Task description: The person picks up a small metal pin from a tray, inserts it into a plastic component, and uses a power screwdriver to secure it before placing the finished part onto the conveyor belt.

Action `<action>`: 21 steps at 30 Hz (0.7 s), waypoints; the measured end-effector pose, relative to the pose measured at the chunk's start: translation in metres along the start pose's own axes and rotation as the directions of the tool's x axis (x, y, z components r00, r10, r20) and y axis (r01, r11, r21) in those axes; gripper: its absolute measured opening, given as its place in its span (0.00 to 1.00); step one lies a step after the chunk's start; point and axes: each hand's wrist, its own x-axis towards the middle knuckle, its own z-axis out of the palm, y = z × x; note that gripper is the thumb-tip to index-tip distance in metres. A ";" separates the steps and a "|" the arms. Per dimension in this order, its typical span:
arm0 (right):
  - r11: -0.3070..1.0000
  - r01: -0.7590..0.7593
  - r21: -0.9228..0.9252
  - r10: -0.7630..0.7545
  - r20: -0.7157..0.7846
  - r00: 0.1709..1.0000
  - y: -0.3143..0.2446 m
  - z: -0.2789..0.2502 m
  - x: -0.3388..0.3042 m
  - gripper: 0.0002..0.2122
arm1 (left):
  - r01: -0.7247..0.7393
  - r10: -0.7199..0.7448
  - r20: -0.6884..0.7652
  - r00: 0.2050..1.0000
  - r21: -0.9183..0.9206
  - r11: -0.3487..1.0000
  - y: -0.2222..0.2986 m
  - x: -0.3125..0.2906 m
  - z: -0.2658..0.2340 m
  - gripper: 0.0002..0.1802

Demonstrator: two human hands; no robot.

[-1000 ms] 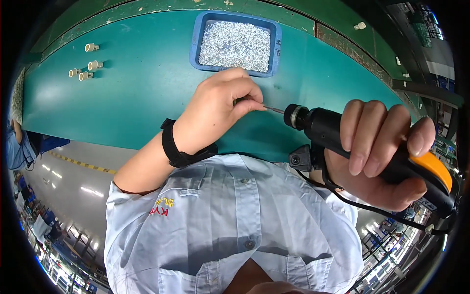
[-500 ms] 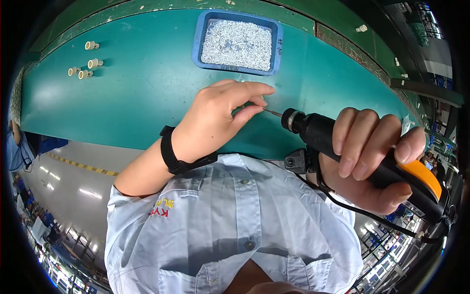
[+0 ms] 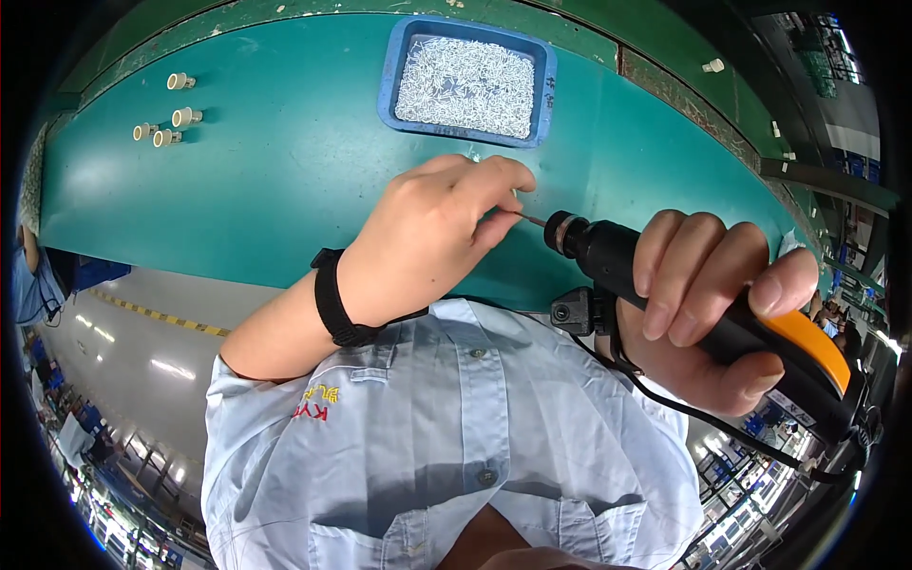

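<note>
My right hand (image 3: 712,294) is wrapped round a black electric screwdriver (image 3: 608,256) with an orange part, its thin bit aimed left. At the bit's tip, the thumb and fingers of my left hand (image 3: 456,214) are pinched together. Whatever they hold is mostly hidden by the fingers and too small to name. Just beyond my left hand, a blue tray (image 3: 388,90) holds a heap of small silvery screw-like pieces (image 3: 465,90).
Several cream cylindrical fittings (image 3: 187,117) stand at the left of the green table (image 3: 266,180). A black cord (image 3: 703,413) trails from the screwdriver. Another cream fitting (image 3: 712,66) lies past the table's far right edge. Another person's arm (image 3: 30,252) shows at far left.
My left index finger has bent in from a straighter pose, closing toward the thumb. The screwdriver has shifted slightly left, and its tip stays at my left fingertips.
</note>
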 end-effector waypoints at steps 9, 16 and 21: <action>0.968 -0.181 -0.173 0.179 -0.028 0.983 -0.002 -0.006 0.001 0.18 | -0.081 0.081 -0.005 0.997 -0.006 0.997 -0.006 0.009 0.006 0.22; 0.989 -0.048 -0.139 0.040 -0.060 0.997 0.015 -0.011 -0.001 0.18 | 0.187 -0.144 0.202 0.969 -0.216 0.958 -0.038 0.005 0.016 0.15; 0.963 -0.140 -0.230 0.111 -0.137 0.984 0.020 0.000 0.001 0.17 | 0.394 -0.307 0.278 0.910 -0.350 0.850 -0.042 0.001 0.022 0.12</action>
